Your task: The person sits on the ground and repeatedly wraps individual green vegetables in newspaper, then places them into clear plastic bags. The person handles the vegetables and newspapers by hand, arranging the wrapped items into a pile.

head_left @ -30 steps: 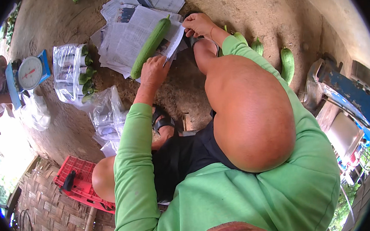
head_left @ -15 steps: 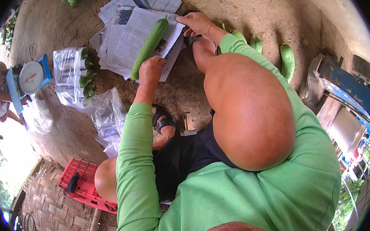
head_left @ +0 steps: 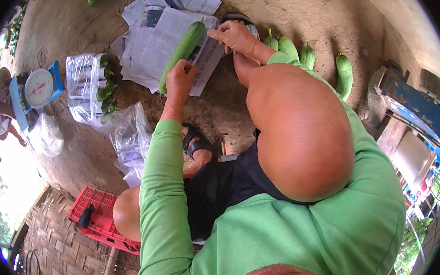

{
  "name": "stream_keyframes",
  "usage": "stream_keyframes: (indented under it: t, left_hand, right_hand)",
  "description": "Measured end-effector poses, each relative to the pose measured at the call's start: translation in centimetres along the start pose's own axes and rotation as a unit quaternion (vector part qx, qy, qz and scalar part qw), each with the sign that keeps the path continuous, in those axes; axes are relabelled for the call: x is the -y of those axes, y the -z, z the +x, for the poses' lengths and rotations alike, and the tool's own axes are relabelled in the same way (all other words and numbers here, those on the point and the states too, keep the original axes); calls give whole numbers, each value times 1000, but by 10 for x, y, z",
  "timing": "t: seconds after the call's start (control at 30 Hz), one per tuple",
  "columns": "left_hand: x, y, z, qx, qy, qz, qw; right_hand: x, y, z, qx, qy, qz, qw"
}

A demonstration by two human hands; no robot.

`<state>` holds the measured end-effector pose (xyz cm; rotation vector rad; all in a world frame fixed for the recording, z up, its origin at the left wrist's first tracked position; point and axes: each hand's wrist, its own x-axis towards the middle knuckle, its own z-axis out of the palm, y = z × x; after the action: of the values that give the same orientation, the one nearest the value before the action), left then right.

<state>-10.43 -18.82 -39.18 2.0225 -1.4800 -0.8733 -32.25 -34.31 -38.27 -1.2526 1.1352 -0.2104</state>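
1 long green gourd (head_left: 188, 43) on newspaper stack (head_left: 141, 61), slanting from lower edge toward upper right corner. Left hand (head_left: 179, 82) at stack's lower edge, fingers curled beside gourd's lower end; right hand (head_left: 235, 37) by stack's right edge, fingers bent. Cannot tell whether either grips paper: fingertips small, partly hidden. Right of stack on floor (head_left: 303, 17): 4 smaller gourds (head_left: 307, 56). Left: clear bag (head_left: 83, 89), then blue scale (head_left: 39, 88).

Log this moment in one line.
left hand: at near end of gourd, grip unclear | right hand: by right edge of newspaper, grip unclear | gourd: lying on newspaper | scale: at left
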Motion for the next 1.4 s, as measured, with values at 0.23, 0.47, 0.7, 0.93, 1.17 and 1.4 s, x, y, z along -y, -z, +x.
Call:
stream_keyframes:
  t: [0.23,0.47,0.7,0.93,1.17,1.4]
  left_hand:
    - [3,-5,5,36,-8,-15,999]
    - [12,-8,5,130,59,-95,985]
    - [31,-11,12,145,76,-132,978]
    - [25,-5,17,153,94,-133,975]
    - [10,-1,16,162,80,-92,979]
    - [17,-6,18,164,47,-102,980]
  right_hand:
    - [-7,-35,-1,201,-155,37,967]
    - [-18,-39,8,271,-183,80,942]
    - [-22,-38,11,263,-186,98,941]
    - [-26,-37,13,255,-192,116,941]
    - [-25,-36,13,253,-192,110,942]
    - [-24,-36,15,269,-190,99,939]
